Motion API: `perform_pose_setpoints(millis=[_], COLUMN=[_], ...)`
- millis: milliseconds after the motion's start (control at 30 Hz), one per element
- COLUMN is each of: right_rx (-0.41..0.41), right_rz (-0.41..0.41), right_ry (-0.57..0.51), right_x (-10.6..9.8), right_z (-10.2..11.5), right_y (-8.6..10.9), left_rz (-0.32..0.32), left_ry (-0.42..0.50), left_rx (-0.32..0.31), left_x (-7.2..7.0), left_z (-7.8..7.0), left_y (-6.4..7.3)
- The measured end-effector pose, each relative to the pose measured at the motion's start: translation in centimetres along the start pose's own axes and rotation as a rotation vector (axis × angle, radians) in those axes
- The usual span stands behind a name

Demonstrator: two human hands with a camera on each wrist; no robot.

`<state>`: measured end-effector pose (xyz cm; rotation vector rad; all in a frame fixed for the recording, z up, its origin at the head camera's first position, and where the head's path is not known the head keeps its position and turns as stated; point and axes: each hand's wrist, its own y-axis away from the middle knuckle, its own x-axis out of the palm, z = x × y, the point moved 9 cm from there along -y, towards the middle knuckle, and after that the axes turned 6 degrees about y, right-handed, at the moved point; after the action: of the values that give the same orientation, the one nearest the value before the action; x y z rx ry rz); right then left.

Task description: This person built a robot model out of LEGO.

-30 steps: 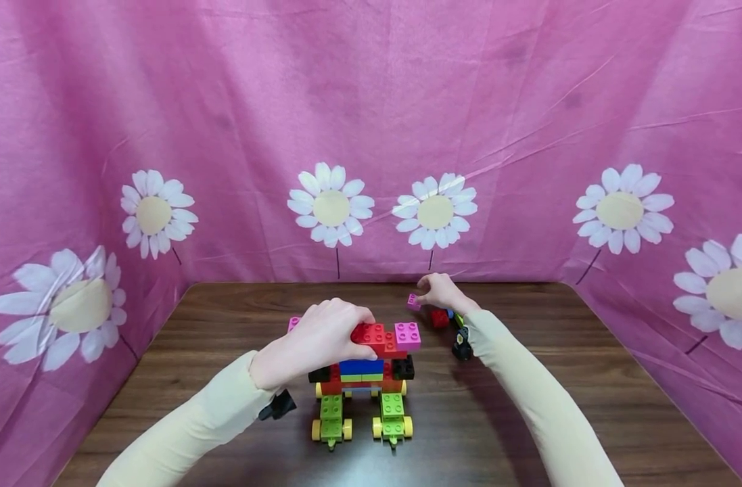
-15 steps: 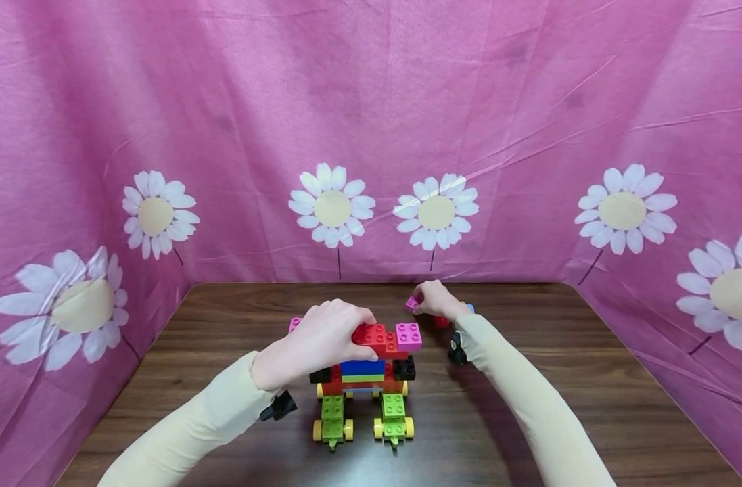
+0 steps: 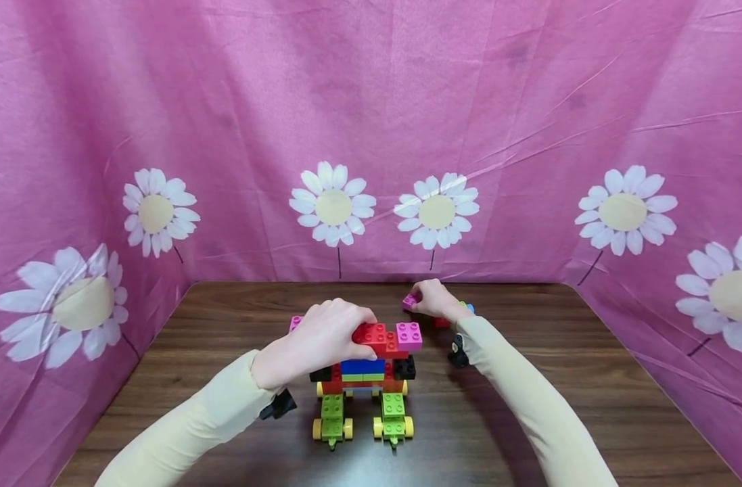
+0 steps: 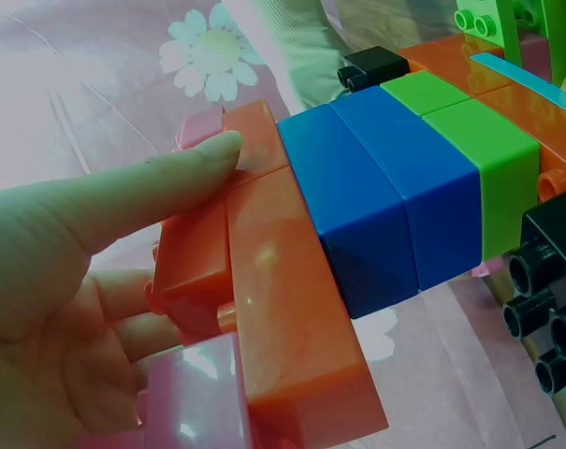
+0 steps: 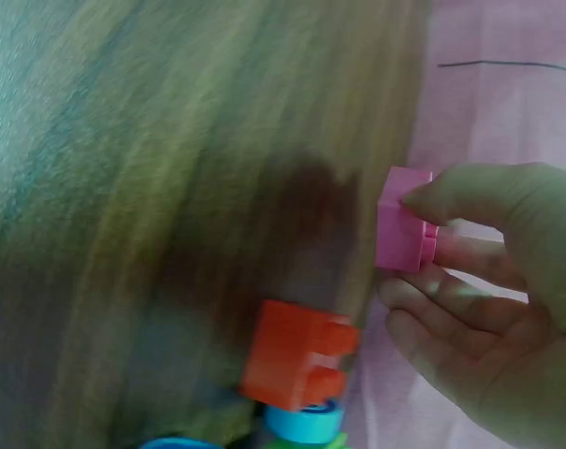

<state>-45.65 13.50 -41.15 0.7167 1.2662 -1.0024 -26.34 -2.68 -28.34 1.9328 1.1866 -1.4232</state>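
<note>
In the middle of the table stands a built toy of interlocking bricks, with blue bricks [image 3: 362, 367] above green wheeled bases [image 3: 333, 406]. My left hand [image 3: 316, 341] grips its red top bricks [image 3: 377, 336], the thumb on the near side, as the left wrist view also shows. A pink brick [image 3: 410, 335] sits at the right end of that top; another pink one [image 3: 295, 323] peeks out behind the hand. Towards the far edge, my right hand [image 3: 434, 299] pinches a loose pink brick [image 5: 401, 224] between thumb and fingers. Its studs face the palm in the right wrist view.
A loose red brick [image 5: 292, 360] lies close to my right hand, beside a round blue piece [image 5: 304, 423]. The right forearm partly covers these in the head view. Black bricks [image 3: 404, 367] jut from the toy's sides. Pink flowered cloth [image 3: 371, 122] rises behind the table [image 3: 243, 304].
My right hand has come slightly left and lower with the pink brick, and its forearm now covers more of the loose pieces. The left hand keeps its grip on the toy.
</note>
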Motion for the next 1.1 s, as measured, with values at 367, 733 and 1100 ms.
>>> perform_pose_setpoints(millis=[367,733,1100], right_rx=[-0.110,-0.245,-0.394], right_rz=[-0.149,-0.304,-0.372], right_ry=[-0.141,-0.132,-0.161], right_x=[-5.6,-11.0,-15.1], right_z=[1.8,5.6,9.3], right_y=[3.3,9.1,14.2], left_rz=[0.001,-0.020,-0.031], left_ry=[0.005,0.017,0.013], left_rx=[0.003,0.024,0.019], left_x=[0.0,-0.1,-0.1], left_z=[0.0,0.1,0.3], left_y=[0.0,0.0,0.0])
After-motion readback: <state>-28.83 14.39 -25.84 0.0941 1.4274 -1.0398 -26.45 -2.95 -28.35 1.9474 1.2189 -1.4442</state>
